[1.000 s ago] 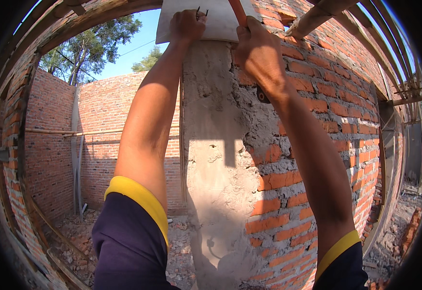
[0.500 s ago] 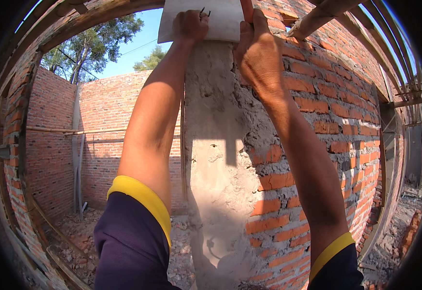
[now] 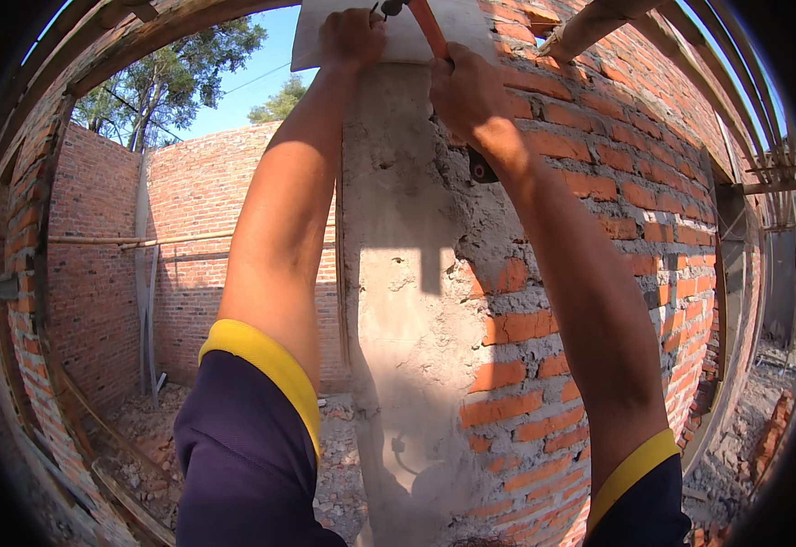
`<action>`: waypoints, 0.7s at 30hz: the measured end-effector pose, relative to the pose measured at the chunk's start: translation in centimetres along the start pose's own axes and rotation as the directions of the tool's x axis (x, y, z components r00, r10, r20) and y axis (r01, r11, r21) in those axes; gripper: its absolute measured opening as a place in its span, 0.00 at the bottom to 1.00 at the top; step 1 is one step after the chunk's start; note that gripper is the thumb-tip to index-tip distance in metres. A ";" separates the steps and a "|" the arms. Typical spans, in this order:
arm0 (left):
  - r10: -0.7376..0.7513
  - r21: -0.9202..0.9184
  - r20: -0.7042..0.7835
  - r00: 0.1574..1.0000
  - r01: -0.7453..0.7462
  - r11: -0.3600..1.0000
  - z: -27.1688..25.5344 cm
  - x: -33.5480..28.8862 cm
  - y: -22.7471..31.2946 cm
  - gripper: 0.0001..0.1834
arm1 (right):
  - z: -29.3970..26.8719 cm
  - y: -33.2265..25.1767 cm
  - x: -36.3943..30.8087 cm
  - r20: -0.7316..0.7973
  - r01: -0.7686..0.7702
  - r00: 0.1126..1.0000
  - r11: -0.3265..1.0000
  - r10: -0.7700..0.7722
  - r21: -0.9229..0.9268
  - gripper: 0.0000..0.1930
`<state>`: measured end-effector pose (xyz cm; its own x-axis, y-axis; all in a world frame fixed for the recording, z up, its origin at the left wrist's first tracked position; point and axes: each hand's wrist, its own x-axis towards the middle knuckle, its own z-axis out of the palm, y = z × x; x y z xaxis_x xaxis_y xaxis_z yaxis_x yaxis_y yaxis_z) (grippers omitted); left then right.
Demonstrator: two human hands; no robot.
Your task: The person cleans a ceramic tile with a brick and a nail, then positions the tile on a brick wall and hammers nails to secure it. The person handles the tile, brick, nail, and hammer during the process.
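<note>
Overhead, my left hand [image 3: 352,36] is closed at the face of a pale flat board [image 3: 407,44], pinching a thin dark nail [image 3: 375,10]. My right hand [image 3: 471,96] grips a hammer by its orange handle [image 3: 428,29]. The dark hammer head [image 3: 392,7] is right beside the nail; whether they touch I cannot tell. A black handle end [image 3: 482,170] shows below my right wrist. The board lies across the top of a grey mortar-coated pillar [image 3: 389,201], and its upper part is cut off by the picture's edge.
A rough brick wall [image 3: 589,169] adjoins the pillar on the right. Wooden poles [image 3: 599,23] cross at upper right. To the left, an opening shows farther brick walls [image 3: 197,201], a horizontal pole [image 3: 179,239] and rubble [image 3: 143,433] on the ground.
My right hand has swung the hammer leftward, bringing its head into view by the nail. My left hand stays at the board. The whole view has shifted slightly.
</note>
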<state>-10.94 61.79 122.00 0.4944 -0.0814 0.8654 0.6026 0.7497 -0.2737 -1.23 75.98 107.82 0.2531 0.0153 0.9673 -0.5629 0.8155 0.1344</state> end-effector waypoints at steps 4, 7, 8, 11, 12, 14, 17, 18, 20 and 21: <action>0.024 -0.016 0.028 0.999 -0.024 1.000 0.1 0.2 -0.4 0.14 | -2.3 -0.5 -3.2 -0.065 -0.007 0.998 0.998 0.003 -0.064 0.13; 0.067 0.025 0.079 0.995 -0.070 0.997 -0.1 0.4 -0.5 0.15 | -4.9 -0.1 -8.5 -0.100 -0.126 0.986 0.990 0.131 0.056 0.13; 0.084 0.041 0.097 0.992 -0.089 0.995 -0.3 0.4 -0.5 0.16 | -6.2 0.2 -10.1 -0.078 -0.088 0.992 0.989 0.098 0.121 0.13; 0.023 0.215 0.183 0.983 -0.063 0.974 -1.7 0.2 -0.2 0.19 | -10.2 -0.9 -14.9 0.129 -0.429 0.903 0.869 0.410 0.245 0.13; -0.019 0.300 0.217 0.976 -0.049 0.953 -2.5 -0.2 -0.1 0.20 | -11.4 -1.5 -16.4 0.188 -0.541 0.841 0.802 0.508 0.253 0.12; -0.060 0.360 0.230 0.971 -0.028 0.932 -4.6 -0.9 -0.1 0.24 | -13.3 -2.7 -18.9 0.226 -0.610 0.793 0.725 0.566 0.320 0.12; -0.276 0.443 0.308 0.910 0.119 0.888 -7.7 -2.2 -0.1 0.39 | -14.3 -3.0 -19.9 0.180 -0.545 0.839 0.789 0.514 0.284 0.15; -0.365 0.470 0.339 0.867 0.180 0.864 -8.3 -2.6 -0.1 0.47 | -14.3 -2.9 -19.6 0.171 -0.550 0.834 0.814 0.524 0.188 0.17; -0.491 0.479 0.259 0.832 0.331 0.813 -9.1 -3.6 -0.3 0.53 | -13.7 -2.6 -18.6 0.202 -0.458 0.882 0.875 0.425 0.158 0.18; -0.543 0.473 0.205 0.815 0.403 0.784 -9.0 -4.0 -0.5 0.57 | -13.4 -2.4 -17.7 0.204 -0.467 0.874 0.879 0.442 0.093 0.19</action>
<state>-7.58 55.86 114.89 -0.0527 -0.3383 0.9395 0.3750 0.8653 0.3326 6.19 81.48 87.47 -0.1879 0.2560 0.9482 -0.6866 0.6562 -0.3132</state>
